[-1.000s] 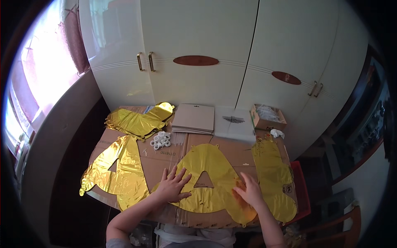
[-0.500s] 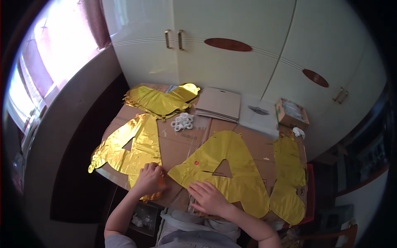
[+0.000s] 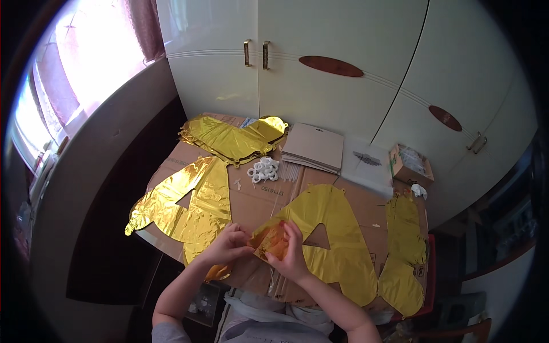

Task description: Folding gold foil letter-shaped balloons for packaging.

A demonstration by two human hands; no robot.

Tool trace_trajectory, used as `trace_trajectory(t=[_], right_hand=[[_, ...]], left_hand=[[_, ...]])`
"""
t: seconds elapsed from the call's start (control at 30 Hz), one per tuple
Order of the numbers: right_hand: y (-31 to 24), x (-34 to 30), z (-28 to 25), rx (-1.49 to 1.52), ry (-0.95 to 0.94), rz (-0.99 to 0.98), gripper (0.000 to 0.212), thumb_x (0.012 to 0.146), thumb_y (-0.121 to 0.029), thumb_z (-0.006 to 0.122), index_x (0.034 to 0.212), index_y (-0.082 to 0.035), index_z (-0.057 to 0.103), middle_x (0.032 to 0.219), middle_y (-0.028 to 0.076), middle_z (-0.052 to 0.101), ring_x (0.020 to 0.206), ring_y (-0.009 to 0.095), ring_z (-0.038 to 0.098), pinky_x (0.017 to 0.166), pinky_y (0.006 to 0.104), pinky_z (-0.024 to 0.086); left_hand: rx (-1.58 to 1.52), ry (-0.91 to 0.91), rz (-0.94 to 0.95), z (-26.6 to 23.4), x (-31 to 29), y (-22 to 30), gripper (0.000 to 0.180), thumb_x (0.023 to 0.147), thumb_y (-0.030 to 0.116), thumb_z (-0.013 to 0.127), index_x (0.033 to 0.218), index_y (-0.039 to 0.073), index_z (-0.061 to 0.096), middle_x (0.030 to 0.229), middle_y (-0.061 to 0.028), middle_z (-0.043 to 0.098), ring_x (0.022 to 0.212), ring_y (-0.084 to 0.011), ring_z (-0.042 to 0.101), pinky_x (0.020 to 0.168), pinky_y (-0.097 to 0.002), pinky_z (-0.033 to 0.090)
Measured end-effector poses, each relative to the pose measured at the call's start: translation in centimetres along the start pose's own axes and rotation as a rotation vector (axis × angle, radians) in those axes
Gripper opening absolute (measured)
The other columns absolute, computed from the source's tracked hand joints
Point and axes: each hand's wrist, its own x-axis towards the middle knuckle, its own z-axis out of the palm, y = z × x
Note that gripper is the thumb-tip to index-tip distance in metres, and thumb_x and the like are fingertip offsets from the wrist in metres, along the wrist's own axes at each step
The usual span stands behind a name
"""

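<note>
Two gold foil letter balloons, both flat and shaped like an A, lie on the cardboard. My right hand [image 3: 291,257] grips the lifted lower-left leg of the right-hand foil balloon [image 3: 343,228], fingers behind and thumb in front. That leg is bent up and shows an orange sheen. At its outer edge, my left hand [image 3: 230,244] pinches the foil between thumb and fingers. Beneath my left forearm and hand lies one leg of the left-hand foil balloon [image 3: 209,197], partly hidden.
More flat gold foil [image 3: 229,137] is piled at the back left, another narrow piece [image 3: 400,251] at the right. White rings [image 3: 264,170], thin clear sticks [image 3: 290,172], grey-brown cards [image 3: 313,147] and a small box [image 3: 412,164] sit toward the back. Cabinets [image 3: 337,34] stand behind the cardboard [image 3: 251,200].
Both hands have risen from the table's near edge and come together. The right-hand balloon's lower-left leg, flat before, is now lifted and bent between them. The view has shifted slightly.
</note>
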Motion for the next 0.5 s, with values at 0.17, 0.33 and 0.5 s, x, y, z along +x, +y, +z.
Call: trace_trajectory(t=[0.17,0.33,0.5], right_hand=[[0.3,-0.7,-0.1,0.664,-0.064,0.345,0.049,0.089,-0.009,0.067,0.130,0.003,0.045,0.115,0.012,0.056,0.107,0.019,0.058,0.091,0.0293,0.048],[1.0,-0.3,-2.1,0.599,-0.286,0.655,0.015,0.093,-0.012,0.067,0.099,0.001,0.069,0.082,-0.002,0.066,0.080,0.006,0.060,0.074,0.0228,0.050],[1.0,-0.5,-1.0,0.477,-0.099,0.373,0.017,0.089,-0.018,0.072,0.093,-0.002,0.072,0.073,-0.005,0.066,0.066,0.004,0.055,0.061,0.0245,0.046]], left_hand=[[-0.310,0.112,-0.042,0.4,-0.5,-1.0,0.011,0.087,0.015,0.072,0.090,0.006,0.068,0.108,-0.0048,0.056,0.104,-0.0179,0.051,0.092,-0.0315,0.041],[-0.352,0.189,-0.095,1.0,-1.0,-2.0,0.011,0.086,0.014,0.073,0.091,0.006,0.068,0.108,-0.0053,0.057,0.104,-0.0182,0.051,0.092,-0.0311,0.041],[-0.190,0.165,-0.033,1.0,-0.7,-1.7,0.013,0.086,0.013,0.073,0.094,0.006,0.067,0.106,-0.0059,0.059,0.104,-0.0197,0.052,0.093,-0.0319,0.041]])
